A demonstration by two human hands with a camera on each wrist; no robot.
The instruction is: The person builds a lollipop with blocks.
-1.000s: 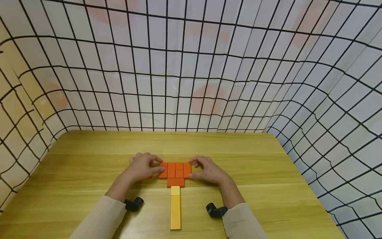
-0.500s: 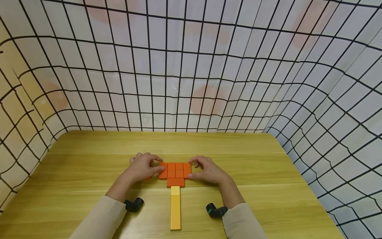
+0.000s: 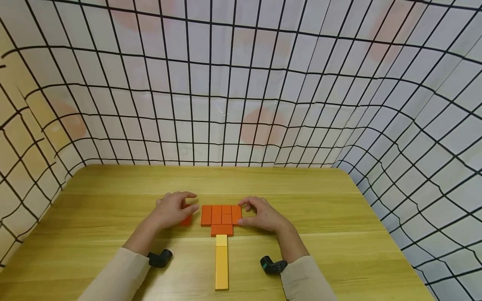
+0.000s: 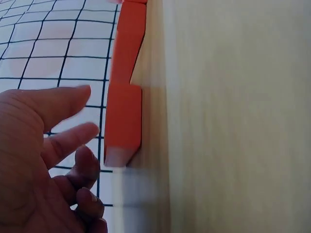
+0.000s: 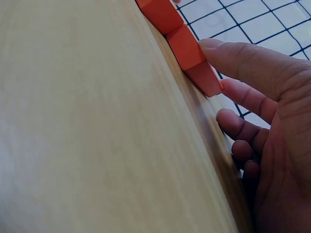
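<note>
Flat orange-red blocks (image 3: pixel 216 214) lie side by side in a row on the wooden table, with a crosswise orange-red block (image 3: pixel 222 230) against their near edge. Below it runs a yellow strip (image 3: pixel 221 267) topped by a small pale-yellow block (image 3: pixel 221 240). My left hand (image 3: pixel 174 209) is off the row's left end, thumb and fingers spread around nothing. Partly hidden behind that hand is a separate orange-red block (image 3: pixel 185 220). My right hand (image 3: pixel 262 215) pinches the row's rightmost block (image 5: pixel 187 47), thumb at its near end and forefinger at its far end.
The wooden tabletop (image 3: pixel 301 184) extends to both sides and behind the blocks. A black grid net (image 3: pixel 211 108) stands around the table's back and sides, before pale sheeting. A dark camera (image 3: pixel 160 259) sits on the left wrist, another camera (image 3: pixel 273 264) on the right.
My left hand has let go of the row's leftmost block and moved left, uncovering part of the separate orange-red block. The right hand has stayed in place.
</note>
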